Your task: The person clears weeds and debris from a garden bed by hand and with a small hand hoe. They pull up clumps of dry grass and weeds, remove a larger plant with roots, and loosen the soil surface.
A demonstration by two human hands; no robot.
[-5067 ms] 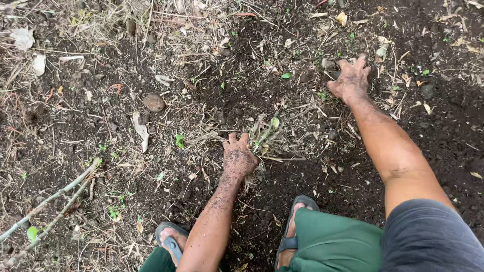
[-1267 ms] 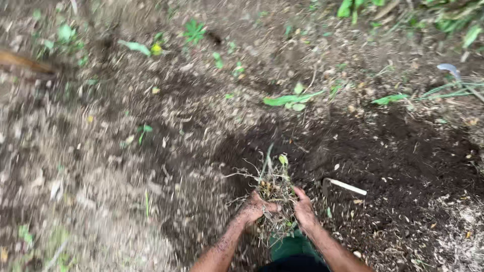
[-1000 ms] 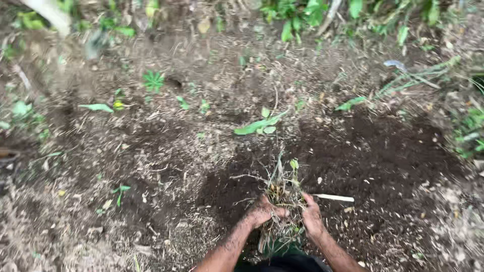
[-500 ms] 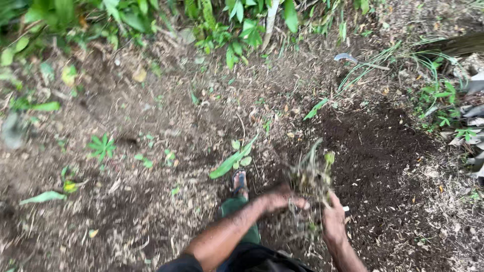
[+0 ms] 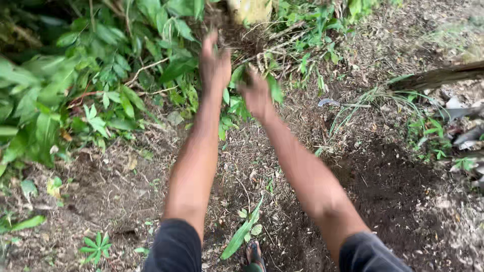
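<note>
Both arms stretch forward toward twelve o'clock, blurred. The left hand is raised with fingers spread wide and holds nothing that shows. The right hand sits just beside it, fingers loosely open; whether a few strands cling to it I cannot tell. Above and between them, a clump of roots and soil is in the air, apart from both hands, over the leafy plants at eleven o'clock and just below a pale trunk at the top edge.

Judging by the scene, the pulled-up clump is leaving the hands toward the undergrowth, so this handful looks done. The dark bare soil at four o'clock appears worked over, while small seedlings at seven o'clock and a long green leaf by the sandalled foot are yet to be lifted.

Room is widest at four o'clock over the bare soil. The plants close off ten to twelve o'clock, and a brown stalk with litter borders two o'clock.
</note>
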